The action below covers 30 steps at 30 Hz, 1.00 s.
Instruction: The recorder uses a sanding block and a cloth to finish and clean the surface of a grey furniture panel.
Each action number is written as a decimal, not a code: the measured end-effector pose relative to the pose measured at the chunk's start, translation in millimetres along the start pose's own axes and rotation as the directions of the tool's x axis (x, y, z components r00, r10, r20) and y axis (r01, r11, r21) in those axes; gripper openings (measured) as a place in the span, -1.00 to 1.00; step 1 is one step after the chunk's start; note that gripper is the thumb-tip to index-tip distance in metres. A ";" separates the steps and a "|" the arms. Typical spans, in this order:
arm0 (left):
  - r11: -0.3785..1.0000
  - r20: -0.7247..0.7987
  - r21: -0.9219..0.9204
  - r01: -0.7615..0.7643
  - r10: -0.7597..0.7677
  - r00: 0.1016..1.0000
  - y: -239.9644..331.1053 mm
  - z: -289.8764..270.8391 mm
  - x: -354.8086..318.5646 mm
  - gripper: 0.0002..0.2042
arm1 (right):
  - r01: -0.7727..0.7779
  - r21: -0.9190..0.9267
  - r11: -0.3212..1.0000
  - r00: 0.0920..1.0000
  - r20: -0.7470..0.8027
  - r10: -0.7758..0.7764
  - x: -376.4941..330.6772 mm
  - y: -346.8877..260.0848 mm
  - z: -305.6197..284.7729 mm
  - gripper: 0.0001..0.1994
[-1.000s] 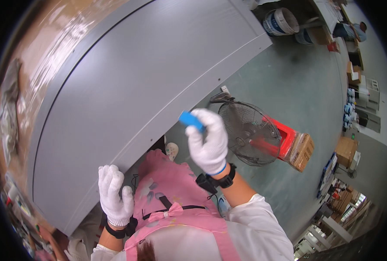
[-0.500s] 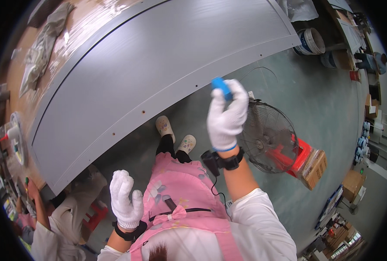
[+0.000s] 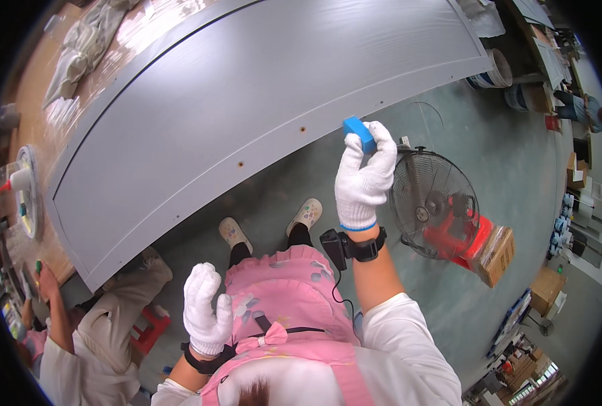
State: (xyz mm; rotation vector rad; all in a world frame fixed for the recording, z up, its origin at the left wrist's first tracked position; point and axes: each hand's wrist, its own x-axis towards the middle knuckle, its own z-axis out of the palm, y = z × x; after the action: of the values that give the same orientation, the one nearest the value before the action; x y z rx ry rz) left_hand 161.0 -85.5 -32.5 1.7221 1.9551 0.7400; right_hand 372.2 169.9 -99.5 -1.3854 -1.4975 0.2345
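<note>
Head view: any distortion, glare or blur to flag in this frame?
Head view: fisheye bends the grey panel into an arc; black vignette rings the frame; glare washes the upper-left surface; right hand and blue block are sharp; left hand reads clearly.

Blue block point(image 3: 358, 133) in right grip point(image 3: 364, 179)

left hand point(image 3: 206, 310): raised, fingers loosely curled (gloved) | right hand point(image 3: 363, 174): arm extended forward, fingers pinched closed

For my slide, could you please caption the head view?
Gloved right hand raises a blue block beside a large grey panel; left hand empty.
</note>
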 end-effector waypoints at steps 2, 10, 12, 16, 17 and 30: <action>1.000 -0.001 -0.019 -0.017 0.017 1.000 -20.5 -15.4 -10.5 -0.64 | -0.018 0.049 0.999 0.995 0.102 0.013 -25.6 -24.2 5.9 -0.75; 0.998 -0.024 -0.058 -0.038 0.037 0.999 -102.0 -81.3 -46.7 -0.66 | -0.002 0.047 0.999 0.993 0.114 -0.003 -76.9 -88.3 21.2 -0.75; 0.997 -0.014 -0.074 -0.032 0.032 0.999 -112.4 -91.5 -53.9 -0.66 | 0.013 -0.078 0.997 0.999 0.031 -0.011 -51.6 -65.2 17.1 -0.72; 0.996 -0.006 -0.084 -0.035 0.035 0.999 -125.8 -102.9 -62.0 -0.65 | -0.100 -0.222 0.970 0.994 -0.072 0.086 -2.3 -21.5 7.5 -0.68; 0.996 -0.006 -0.087 -0.030 0.030 1.000 -127.3 -104.3 -64.7 -0.65 | -0.154 -0.252 0.955 0.984 -0.122 0.127 5.7 -14.1 6.9 -0.68; 0.994 -0.076 -0.100 0.052 -0.060 0.995 -109.9 -87.9 -94.7 -0.62 | 0.225 0.049 0.973 0.949 0.217 -0.230 -115.8 -134.5 35.1 -0.71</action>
State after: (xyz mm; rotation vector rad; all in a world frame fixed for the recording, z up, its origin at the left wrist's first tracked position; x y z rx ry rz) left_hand 34.5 -198.4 -38.6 1.5963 1.9760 0.8815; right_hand 238.9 49.2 -80.1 -1.1836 -1.8190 0.2672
